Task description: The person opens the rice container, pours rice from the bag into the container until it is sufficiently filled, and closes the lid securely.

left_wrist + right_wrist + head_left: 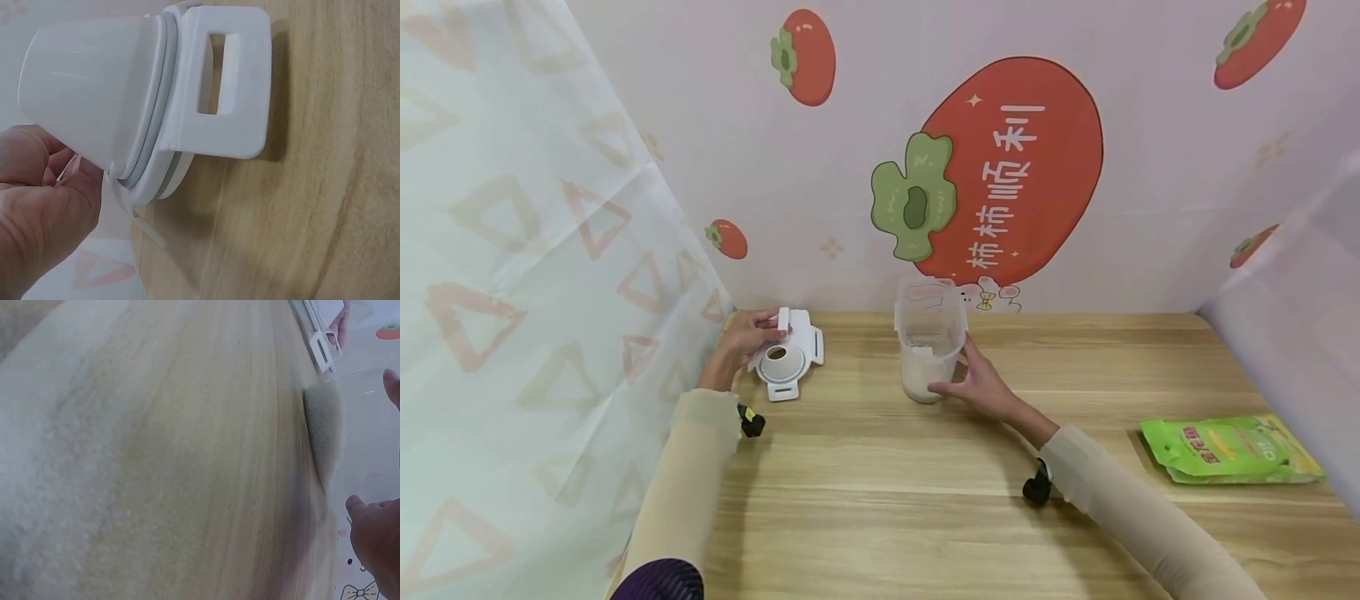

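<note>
A white lid [805, 337] with a raised spout and slotted side clips lies at the back left of the table. My left hand [749, 333] pinches the small upright flap on it; in the left wrist view, the spout [94, 87] partly hides the curled fingers. Right of the lid, a clear plastic container [932, 321] stands upright near the wall. White rice-like grains [326, 428] fill its lower part. My right hand [988, 385] grips the container from its right side, the thumb low in front and the fingers higher up.
A green snack-like packet [1232, 450] lies flat at the right of the wooden table [865, 500]. A patterned wall sheet [820, 183] rises right behind the container. Hanging sheets [550, 250] bound the left and right sides.
</note>
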A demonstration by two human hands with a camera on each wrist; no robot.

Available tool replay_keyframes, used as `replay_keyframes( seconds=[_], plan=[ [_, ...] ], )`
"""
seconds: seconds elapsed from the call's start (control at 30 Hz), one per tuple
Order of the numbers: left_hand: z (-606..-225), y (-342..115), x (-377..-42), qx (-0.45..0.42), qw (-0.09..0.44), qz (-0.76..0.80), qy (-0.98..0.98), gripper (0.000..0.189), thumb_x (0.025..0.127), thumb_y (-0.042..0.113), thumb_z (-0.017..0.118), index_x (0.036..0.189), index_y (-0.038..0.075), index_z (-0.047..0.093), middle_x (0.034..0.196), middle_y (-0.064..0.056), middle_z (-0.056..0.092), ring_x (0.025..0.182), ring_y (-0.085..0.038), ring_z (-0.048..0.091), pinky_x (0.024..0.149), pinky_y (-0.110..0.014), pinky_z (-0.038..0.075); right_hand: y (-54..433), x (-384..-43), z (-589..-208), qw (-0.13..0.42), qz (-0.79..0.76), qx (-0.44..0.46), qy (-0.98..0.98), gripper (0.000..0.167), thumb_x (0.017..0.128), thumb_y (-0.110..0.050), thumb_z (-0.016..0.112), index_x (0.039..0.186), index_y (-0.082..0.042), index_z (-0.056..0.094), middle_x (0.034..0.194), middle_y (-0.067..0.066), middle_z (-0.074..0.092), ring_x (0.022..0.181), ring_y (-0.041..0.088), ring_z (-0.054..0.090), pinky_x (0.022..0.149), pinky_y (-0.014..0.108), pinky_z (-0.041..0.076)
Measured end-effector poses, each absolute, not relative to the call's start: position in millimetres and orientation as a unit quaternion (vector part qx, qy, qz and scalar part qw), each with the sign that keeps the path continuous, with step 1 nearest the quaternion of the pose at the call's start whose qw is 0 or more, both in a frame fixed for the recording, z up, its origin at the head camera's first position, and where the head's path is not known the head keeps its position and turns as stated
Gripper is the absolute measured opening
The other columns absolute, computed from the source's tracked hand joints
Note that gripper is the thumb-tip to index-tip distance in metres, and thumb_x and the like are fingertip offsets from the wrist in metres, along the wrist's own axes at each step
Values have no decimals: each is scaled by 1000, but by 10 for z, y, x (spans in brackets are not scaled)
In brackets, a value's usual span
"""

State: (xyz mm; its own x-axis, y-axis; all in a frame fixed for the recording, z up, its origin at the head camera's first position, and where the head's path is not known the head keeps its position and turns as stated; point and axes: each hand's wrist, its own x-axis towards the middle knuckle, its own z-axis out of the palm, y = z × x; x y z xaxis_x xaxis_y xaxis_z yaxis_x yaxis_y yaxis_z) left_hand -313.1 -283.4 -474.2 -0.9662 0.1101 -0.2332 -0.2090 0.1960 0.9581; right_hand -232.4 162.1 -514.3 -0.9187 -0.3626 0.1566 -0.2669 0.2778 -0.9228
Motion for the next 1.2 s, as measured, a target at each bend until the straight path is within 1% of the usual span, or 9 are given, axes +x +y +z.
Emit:
replay_keyframes(
  seconds=[0.13,0.27,0.37,0.57,0.67,0.8,0.97,1.07,1.2],
  plan=[
    [-4772,-2852,-3130,-52,140,637,756,70,100,-10,64,162,-5,31,154,-34,48,90,4,70,86,-13,56,1621,-2316,-5133,41,-568,-198,798,115,84,-22,93,168,-39,15,169,-2,34,158,28,31,120,58,38],
    [-4797,-2870,-3121,-59,140,641,752,71,100,-11,63,163,-5,30,155,-35,47,90,2,71,86,-13,57,1615,-2312,-5121,40,-569,-200,797,115,84,-23,93,168,-40,16,168,-4,34,158,28,32,121,58,38],
    [-4817,-2888,-3116,-56,137,637,756,73,100,-9,64,164,-3,29,157,-36,43,91,3,71,87,-12,56,1609,-2311,-5121,41,-570,-201,796,116,84,-22,93,168,-39,15,169,-2,34,158,29,32,121,59,37],
    [-4845,-2908,-3100,-54,129,623,770,74,100,-5,68,165,0,31,157,-34,45,91,6,67,85,-9,54,1607,-2306,-5112,42,-568,-204,796,115,85,-23,92,169,-33,14,170,4,32,158,30,31,121,60,36],
    [-4858,-2910,-3103,-49,128,617,775,74,101,-3,68,165,1,32,157,-33,46,95,5,68,86,-9,53,1613,-2304,-5110,42,-570,-202,795,115,85,-22,92,169,-33,15,170,4,32,158,30,31,120,60,37],
    [-4877,-2924,-3102,-53,124,603,786,72,101,1,69,164,3,35,157,-29,48,106,-2,66,86,-10,53,1615,-2308,-5135,43,-570,-197,797,115,85,-22,92,169,-35,15,169,1,33,158,29,31,121,59,37],
    [-4886,-2973,-3093,-52,106,589,800,69,103,8,69,164,4,38,155,-28,51,106,-3,62,84,-9,51,1606,-2326,-5163,43,-572,-202,793,119,84,-14,92,171,-24,11,170,12,32,158,38,30,119,61,38],
    [-4874,-2996,-3091,-38,86,603,793,71,104,8,68,165,2,33,152,-30,51,102,0,63,90,-14,55,1607,-2349,-5169,46,-576,-198,792,119,84,-8,91,171,-18,11,169,17,33,157,41,31,119,62,38],
    [-4831,-3013,-3087,-16,54,599,799,75,105,13,67,167,0,25,150,-31,52,105,-1,64,101,-23,55,1614,-2356,-5150,52,-571,-190,797,118,84,-9,91,170,-22,12,169,13,33,157,39,31,120,62,37]
  ],
)
